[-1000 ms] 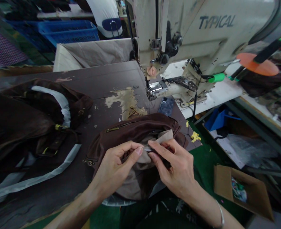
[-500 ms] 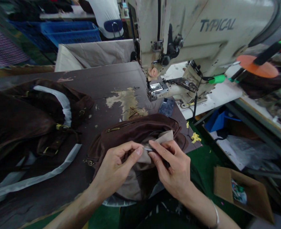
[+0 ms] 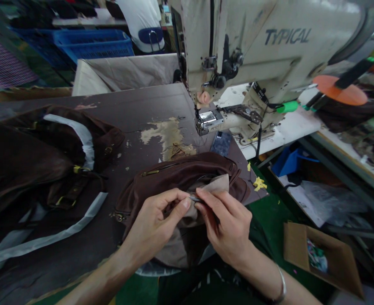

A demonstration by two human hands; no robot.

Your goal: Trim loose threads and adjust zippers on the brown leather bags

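The left hand (image 3: 150, 226) pinches the beige lining (image 3: 214, 185) of a brown leather bag (image 3: 180, 169); the right hand's (image 3: 228, 226) fingers (image 3: 207, 201) close on a small metal piece (image 3: 195, 198), partly hidden. A cardboard box (image 3: 325, 258) at lower right holds colourful scraps (image 3: 317, 256).

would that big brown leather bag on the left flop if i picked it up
Probably floppy: the brown leather bag lies slumped in soft folds on the table. Its metal buckle may add some weight. The white strip looks smooth, possibly slippery.
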